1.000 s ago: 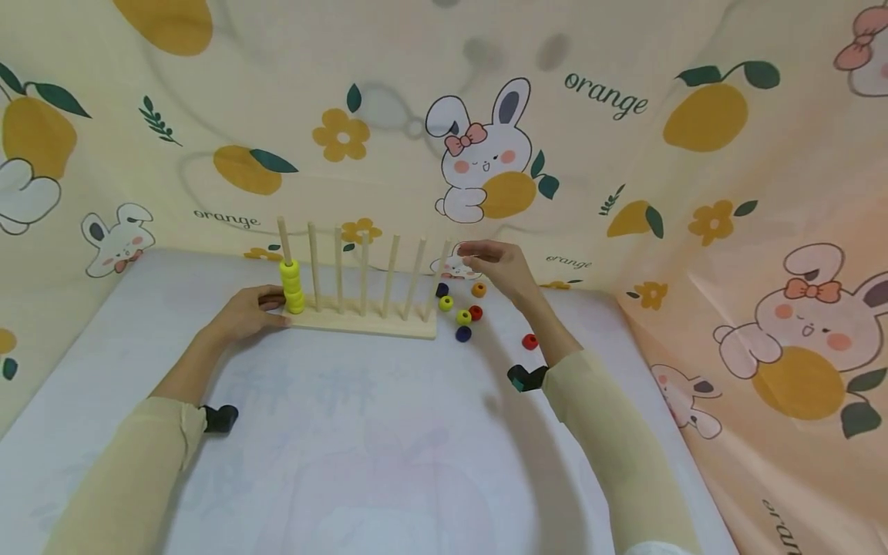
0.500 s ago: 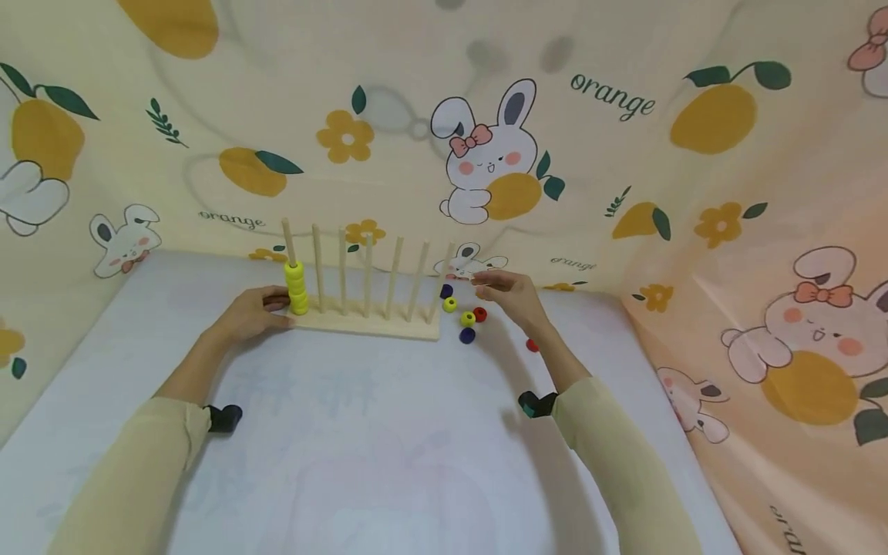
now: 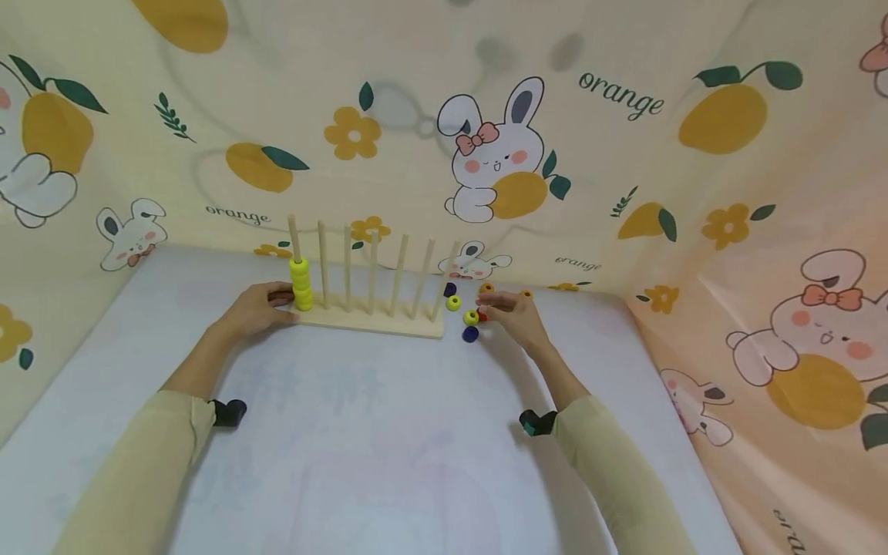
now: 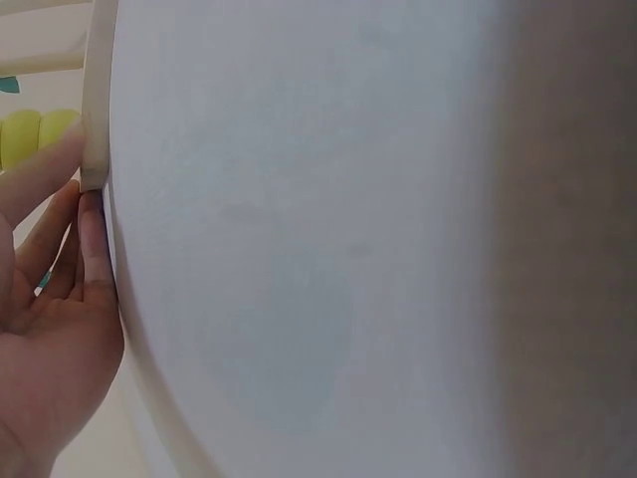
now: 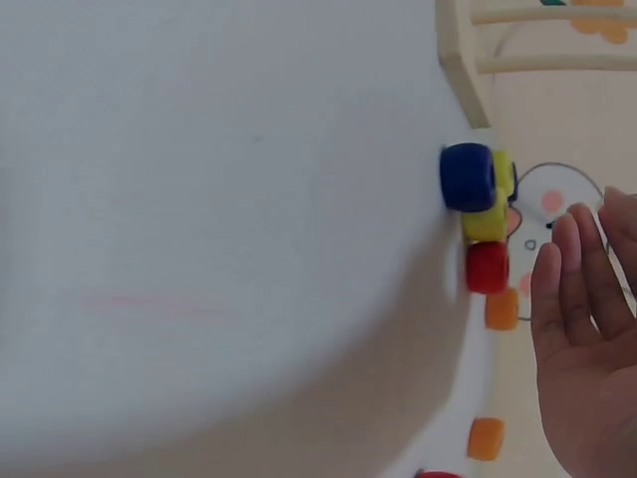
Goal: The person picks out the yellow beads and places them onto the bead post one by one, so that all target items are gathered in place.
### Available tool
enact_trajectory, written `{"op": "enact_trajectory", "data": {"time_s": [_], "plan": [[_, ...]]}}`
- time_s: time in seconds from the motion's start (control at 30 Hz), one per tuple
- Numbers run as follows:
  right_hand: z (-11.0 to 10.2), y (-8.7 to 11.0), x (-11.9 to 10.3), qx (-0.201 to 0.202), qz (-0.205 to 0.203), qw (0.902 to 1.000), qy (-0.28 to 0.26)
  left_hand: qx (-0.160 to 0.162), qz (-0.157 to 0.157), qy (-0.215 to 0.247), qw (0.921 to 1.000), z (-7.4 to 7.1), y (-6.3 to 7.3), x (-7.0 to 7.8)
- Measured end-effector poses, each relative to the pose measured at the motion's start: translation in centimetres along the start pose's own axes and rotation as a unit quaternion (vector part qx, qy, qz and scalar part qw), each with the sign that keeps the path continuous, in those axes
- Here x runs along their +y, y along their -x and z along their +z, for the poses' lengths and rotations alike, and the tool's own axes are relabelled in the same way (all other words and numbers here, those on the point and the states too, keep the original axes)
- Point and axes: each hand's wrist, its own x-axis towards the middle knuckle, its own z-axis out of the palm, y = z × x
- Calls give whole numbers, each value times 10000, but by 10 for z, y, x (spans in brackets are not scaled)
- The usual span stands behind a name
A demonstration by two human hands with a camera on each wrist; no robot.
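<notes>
A wooden peg rack (image 3: 368, 321) with several upright pegs stands near the back of the table. Stacked yellow beads (image 3: 301, 285) fill the lower part of its leftmost peg. My left hand (image 3: 253, 310) holds the rack's left end, thumb on the base and fingers around the end, as the left wrist view (image 4: 60, 319) also shows. Over the loose beads right of the rack hovers my right hand (image 3: 519, 317), fingers fairly straight and nothing between them. Nearest it are a red bead (image 5: 487, 267), partly hidden in the head view, a yellow bead (image 3: 471, 317) and a dark blue bead (image 3: 470, 334).
Another yellow bead (image 3: 453, 303) and dark blue bead (image 3: 450, 289) lie by the rack's right end. Two orange beads (image 5: 502, 309) sit farther back, and a second red bead (image 5: 439, 474) shows at the right wrist view's lower edge. A printed cloth (image 3: 402, 177) hangs behind the table.
My right hand has come down from beside the rightmost peg's top to the loose beads. My left hand keeps its hold on the rack. The head view has shifted slightly.
</notes>
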Motion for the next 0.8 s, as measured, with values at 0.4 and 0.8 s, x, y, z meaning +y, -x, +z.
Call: {"op": "enact_trajectory", "data": {"time_s": [0.4,0.8], "plan": [[0,-3,52,237,351,9989,222,19,-44,96,9999,0,1,1],[13,-8,60,552,309,9958,657,-20,22,257,9997,-4,5,5]]}}
